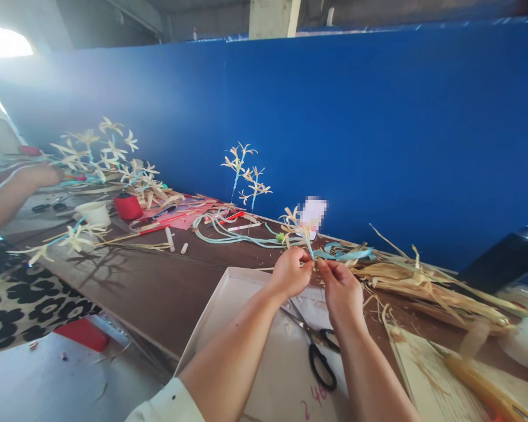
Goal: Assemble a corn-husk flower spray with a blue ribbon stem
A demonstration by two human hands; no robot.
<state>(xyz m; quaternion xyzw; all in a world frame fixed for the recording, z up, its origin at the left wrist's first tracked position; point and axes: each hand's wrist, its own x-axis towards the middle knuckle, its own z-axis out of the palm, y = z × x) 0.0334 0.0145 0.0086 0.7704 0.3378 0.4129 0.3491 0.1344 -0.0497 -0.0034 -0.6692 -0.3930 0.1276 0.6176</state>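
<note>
In front of me a flower [308,234] of pale, dried husk-like strips stands up on a blue-wrapped stem. My left hand [293,272] is closed in a pinch on that stem. Fingertips of my right hand [341,287] pinch the stem's lower end, close beside the left ones. Below both hands, black-handled scissors [322,368] lie partly open in a shallow white box lid [211,346]. Just behind the hands lies a blue ribbon-like strip [347,254].
Dried strips [426,287] are heaped at right, near a yellow-handled tool [484,384]. Light-blue cords [229,239] curve across the brown table [141,305]. Finished-looking flowers [253,187] stand against a blue partition [378,129]. At left, another person's hand [39,174] reaches in near more flowers.
</note>
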